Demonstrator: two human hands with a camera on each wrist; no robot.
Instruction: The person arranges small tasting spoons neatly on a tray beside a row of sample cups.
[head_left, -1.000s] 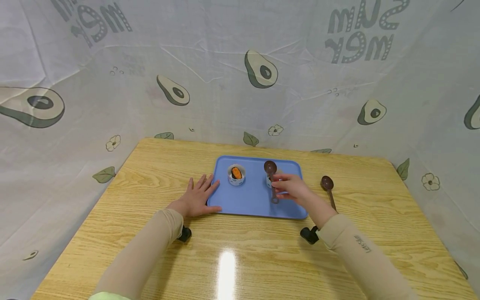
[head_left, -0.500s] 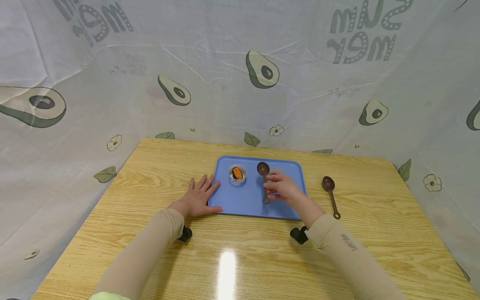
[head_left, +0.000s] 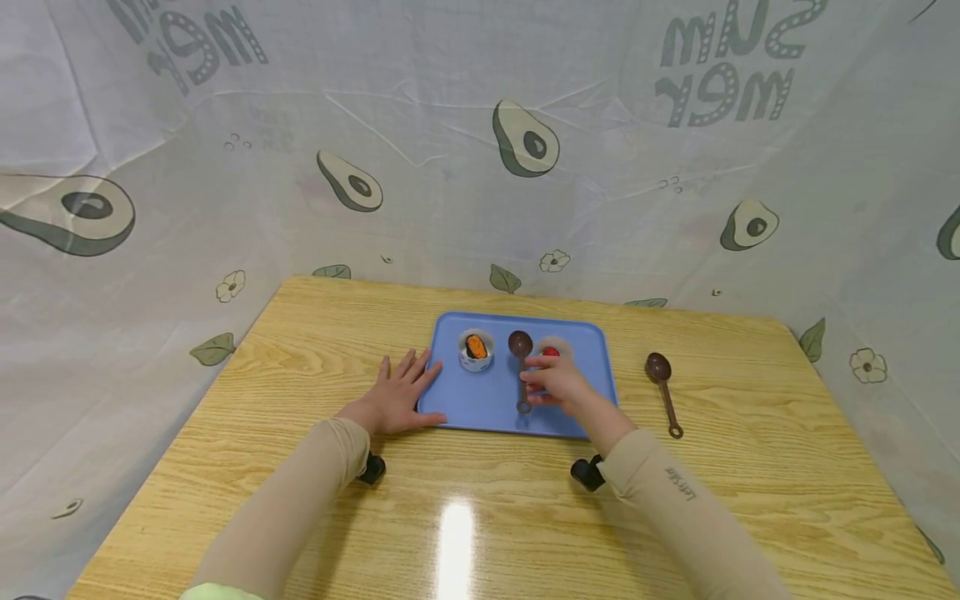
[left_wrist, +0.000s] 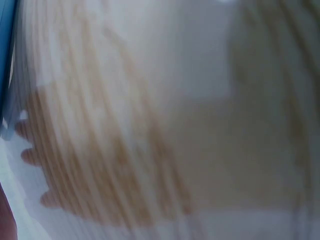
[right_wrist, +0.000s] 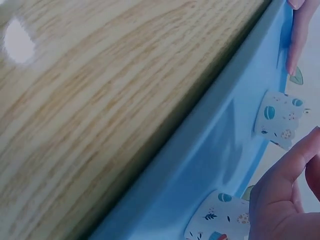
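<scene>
left hand (head_left: 393, 402): fingers splayed at the rim of the blue tray (head_left: 480, 404).
left cup (head_left: 475, 364): right of them, orange piece (head_left: 476, 347) inside.
held spoon (head_left: 521, 342): above tray, handle in right fingertips; likely light, stiff, slightly slippery; best taken mid-handle.
right hand (head_left: 560, 382): thumb and fingertips pinch that handle.
right cup (right_wrist: 212, 220): just beyond those fingers, red piece (head_left: 551, 352) inside.
free spoon (head_left: 659, 369): well right of them, on table (head_left: 540, 517).
spoons, cups, pieces: two each; tray: one.

Room over tray's (head_left: 474, 402) near-left part; farther back, cups (head_left: 476, 364) and spoon (head_left: 520, 342) obstruct.
</scene>
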